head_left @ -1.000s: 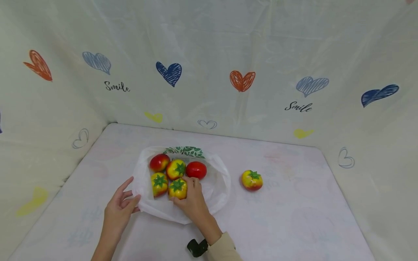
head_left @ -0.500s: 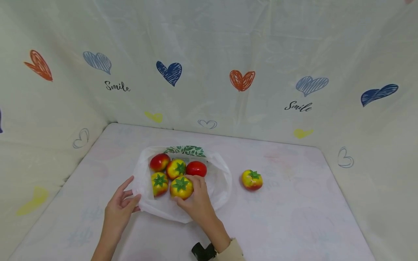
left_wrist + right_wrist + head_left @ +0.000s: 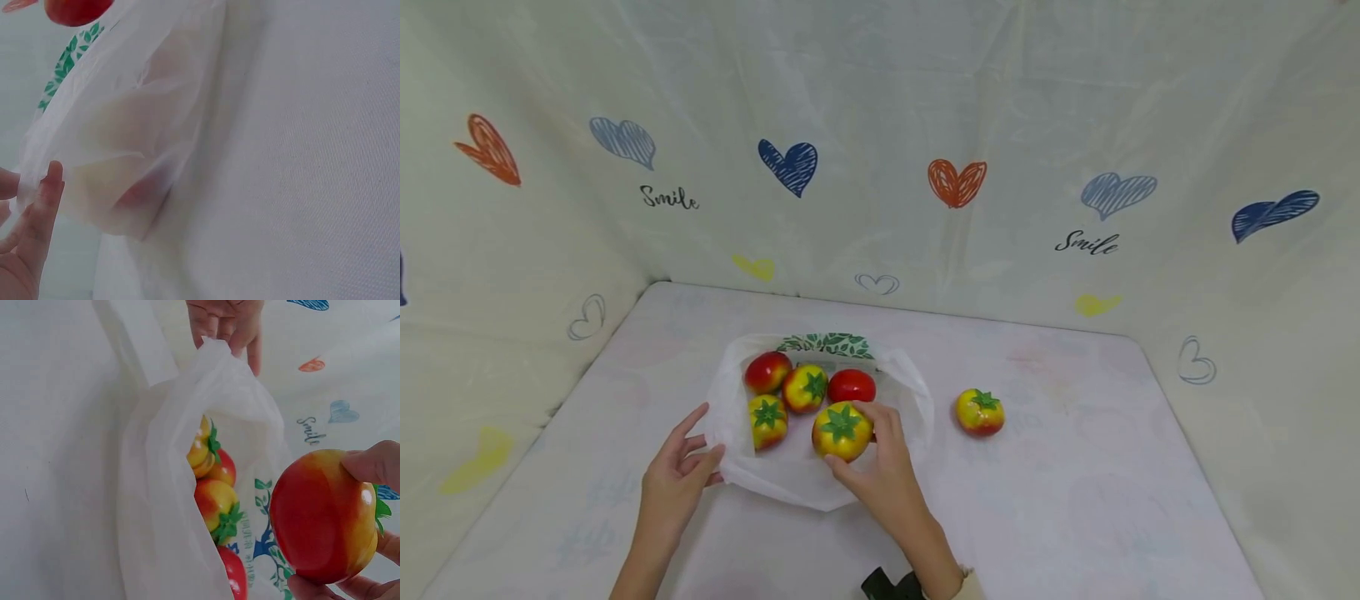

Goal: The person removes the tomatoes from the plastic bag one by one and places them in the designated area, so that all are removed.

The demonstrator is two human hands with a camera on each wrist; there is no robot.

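Observation:
A white plastic bag (image 3: 805, 492) with a green leaf print lies open in the head view. My left hand (image 3: 676, 483) pinches its left rim between thumb and fingers, also seen in the right wrist view, where the bag's edge (image 3: 215, 347) peaks at the fingers. My right hand (image 3: 887, 475) grips a red-and-yellow toy tomato (image 3: 842, 432) with a green star-shaped top, raised above the bag opening. Inside the bag lie several more toy tomatoes, among them a yellow one (image 3: 805, 389) and a red one (image 3: 852, 386). Their lower parts are hidden by the bag's side in the right wrist view.
Another toy tomato (image 3: 979, 413) sits on the white table (image 3: 1075, 483) to the right of the bag. A pale curtain (image 3: 880, 100) with printed hearts hangs behind and beside the table. A black object (image 3: 891, 586) shows at my right wrist.
My right hand has lifted the toy tomato from among the others in the bag and moved it right and nearer the camera. My left hand has stayed at the rim.

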